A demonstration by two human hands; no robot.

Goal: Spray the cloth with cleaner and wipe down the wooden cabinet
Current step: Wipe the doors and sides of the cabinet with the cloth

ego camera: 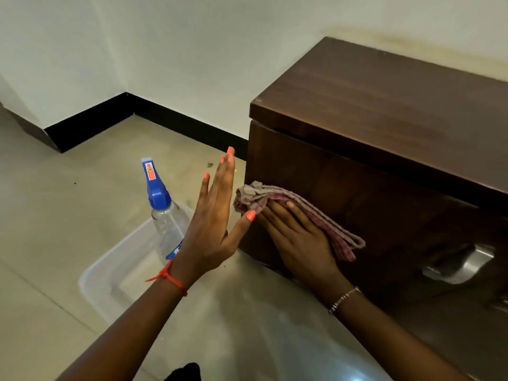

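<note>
The dark brown wooden cabinet (384, 111) stands on the beige tiled floor (55, 215), against the pale wall. The right hand (299, 237) lies flat on the front face of the cabinet, near its left front corner, and with straight fingers it presses a folded pink and beige cloth (275, 195) against the wood. The cloth covers the fingertips partly and reaches to the corner edge.

The left hand (211, 224) is raised just beside that corner, its fingers straight and together, the thumb spread out, holding nothing. The thumb tip is at the lower edge of the cloth; whether it touches, I cannot tell.

Behind the left hand a clear plastic spray bottle with a blue trigger head (165, 215) stands upright in a clear plastic tub (115, 270) on the floor, near the cabinet's left side. A shiny metal handle (461, 265) is on the front of the cabinet, to the right of the right hand.
</note>
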